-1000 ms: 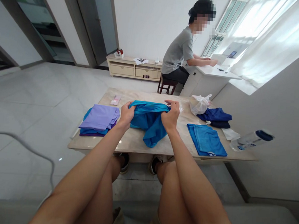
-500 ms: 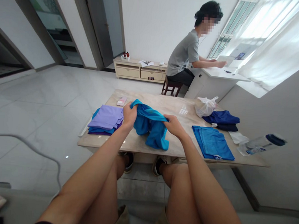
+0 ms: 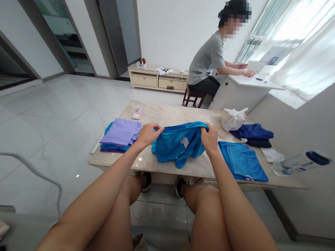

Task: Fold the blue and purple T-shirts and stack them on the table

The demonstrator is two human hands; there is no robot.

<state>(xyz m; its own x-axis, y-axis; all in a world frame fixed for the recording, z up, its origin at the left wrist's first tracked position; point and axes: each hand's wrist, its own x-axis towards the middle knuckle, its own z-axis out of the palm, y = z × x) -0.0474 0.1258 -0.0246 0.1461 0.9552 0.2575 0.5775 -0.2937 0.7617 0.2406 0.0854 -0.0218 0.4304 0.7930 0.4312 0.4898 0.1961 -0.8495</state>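
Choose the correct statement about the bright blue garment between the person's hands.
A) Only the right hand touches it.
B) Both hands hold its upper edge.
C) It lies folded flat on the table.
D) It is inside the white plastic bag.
B: the left hand and the right hand each grip the top edge of the bright blue garment, which hangs bunched below them.

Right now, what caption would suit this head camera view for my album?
Left hand and right hand grip a blue garment on a marble table.

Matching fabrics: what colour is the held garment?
The garment is bright turquoise blue, clearest in the head view.
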